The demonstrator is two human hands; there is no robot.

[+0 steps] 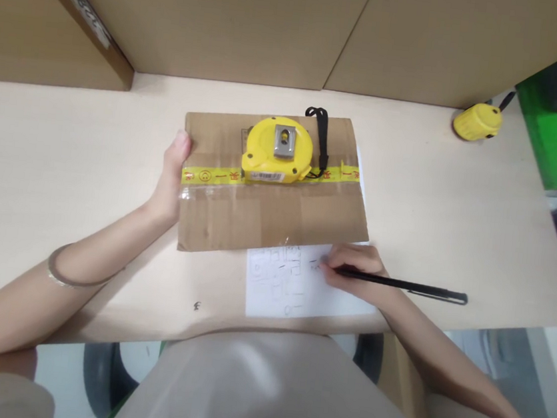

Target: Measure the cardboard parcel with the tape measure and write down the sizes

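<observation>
White sheet of paper with handwritten marks [309,296] is lying on the pale, smooth surface [63,157] near the five-thirty position, its upper part running beneath a flat brown cardboard package [273,212]. At four o'clock, the right hand [360,262] is resting on the sheet and gripping a slim black pen [405,286], whose far end is pointing toward three o'clock. At nine o'clock, the left hand [170,173] is gripping the package by its left edge, with the thumb showing and the other fingers hidden. The package is filling the middle of the view, and a yellow adhesive band with red print [212,176] is crossing it. On top, toward twelve o'clock, a rounded yellow tape measure with a silver metal clip [278,148] is lying with its black wrist strap [321,137]. At two o'clock, a second yellow tape measure [477,122] is sitting on the surface. Farthest, at twelve o'clock, tall brown cardboard panels [244,24] are standing.
</observation>
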